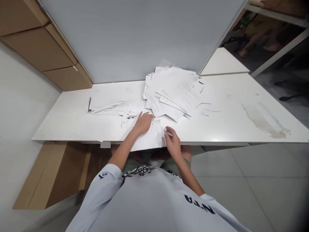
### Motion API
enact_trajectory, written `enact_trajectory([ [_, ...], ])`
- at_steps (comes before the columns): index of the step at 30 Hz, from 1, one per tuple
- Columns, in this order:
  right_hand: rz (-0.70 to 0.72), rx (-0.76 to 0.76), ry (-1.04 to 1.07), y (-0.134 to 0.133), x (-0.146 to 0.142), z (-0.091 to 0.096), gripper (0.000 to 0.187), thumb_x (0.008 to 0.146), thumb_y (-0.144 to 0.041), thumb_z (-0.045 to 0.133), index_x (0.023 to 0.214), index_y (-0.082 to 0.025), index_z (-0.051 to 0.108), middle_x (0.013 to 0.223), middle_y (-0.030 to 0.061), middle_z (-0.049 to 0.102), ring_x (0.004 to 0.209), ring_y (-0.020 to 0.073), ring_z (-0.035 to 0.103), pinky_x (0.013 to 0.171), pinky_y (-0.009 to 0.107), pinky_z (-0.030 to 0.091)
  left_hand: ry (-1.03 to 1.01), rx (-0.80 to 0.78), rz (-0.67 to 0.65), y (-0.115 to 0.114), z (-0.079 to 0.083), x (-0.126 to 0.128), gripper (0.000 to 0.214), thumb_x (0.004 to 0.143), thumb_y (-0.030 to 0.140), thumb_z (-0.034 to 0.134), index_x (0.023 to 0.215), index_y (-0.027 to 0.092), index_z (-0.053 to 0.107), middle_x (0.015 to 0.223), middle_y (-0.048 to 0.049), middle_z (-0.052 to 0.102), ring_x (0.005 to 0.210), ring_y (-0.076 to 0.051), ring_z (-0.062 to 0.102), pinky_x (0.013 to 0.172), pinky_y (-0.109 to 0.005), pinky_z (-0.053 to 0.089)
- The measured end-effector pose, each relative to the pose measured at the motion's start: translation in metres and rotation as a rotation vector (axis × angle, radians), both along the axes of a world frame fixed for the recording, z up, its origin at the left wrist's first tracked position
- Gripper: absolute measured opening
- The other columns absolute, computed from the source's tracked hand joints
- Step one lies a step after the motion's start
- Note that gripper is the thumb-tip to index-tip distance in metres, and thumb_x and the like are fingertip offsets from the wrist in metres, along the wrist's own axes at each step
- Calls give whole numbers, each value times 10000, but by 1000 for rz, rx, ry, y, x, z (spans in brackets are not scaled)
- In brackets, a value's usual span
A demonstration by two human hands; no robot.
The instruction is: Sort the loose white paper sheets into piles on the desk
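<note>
A printed sheet of paper (153, 137) lies at the table's front edge, its near edge reaching slightly over it. My left hand (144, 123) rests flat on the sheet's upper left part, fingers stretched out. Just right of the sheet is my right hand (173, 141), its fingers loosely bent and apart, with nothing visibly held. Beyond both hands spreads a messy pile of printed papers (173, 91). To the left lies a flatter stack of papers (108, 100), with torn strips and scraps (127, 116) along its near side.
The white table (217, 125) carries a greyish stain (265, 122) at its right. A grey panel (145, 38) rises behind it. Cardboard boxes (41, 45) stand at the upper left, and another box (48, 174) is below the table's left end. A person's legs (253, 40) show beyond the panel.
</note>
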State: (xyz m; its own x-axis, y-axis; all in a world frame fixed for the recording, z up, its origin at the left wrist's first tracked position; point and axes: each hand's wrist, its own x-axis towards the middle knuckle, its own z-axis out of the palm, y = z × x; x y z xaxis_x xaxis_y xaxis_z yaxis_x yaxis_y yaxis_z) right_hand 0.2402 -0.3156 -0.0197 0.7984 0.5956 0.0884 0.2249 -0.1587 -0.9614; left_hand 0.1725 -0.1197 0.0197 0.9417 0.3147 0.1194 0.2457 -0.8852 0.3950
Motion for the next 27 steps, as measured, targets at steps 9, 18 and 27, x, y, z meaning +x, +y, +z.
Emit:
enact_trajectory([
  [9,380,-159,-695,4,-34,4,458,938,-351,461,1371,-211,506,1478,127,463,1402,310,375,1123,564,342,-41,-124,23,3,4,-3,332,919,178,417,1134,235,664,1233,-54,661,1402,-253,382,1219,-536,77],
  [18,657,-313,-983,-19,-13,-11,554,910,-174,440,1462,-216,412,1530,87,400,1405,285,393,1139,547,347,-901,-456,598,35,35,-84,211,918,268,463,926,205,665,1039,-58,702,1150,-215,604,1060,-380,418],
  [27,286,-76,-1169,-89,38,47,532,886,-132,413,1392,-263,512,1226,58,682,1143,245,641,998,459,501,-299,113,748,41,-14,-239,409,914,373,442,1242,189,603,1351,-129,590,1382,-318,400,1183,-554,182],
])
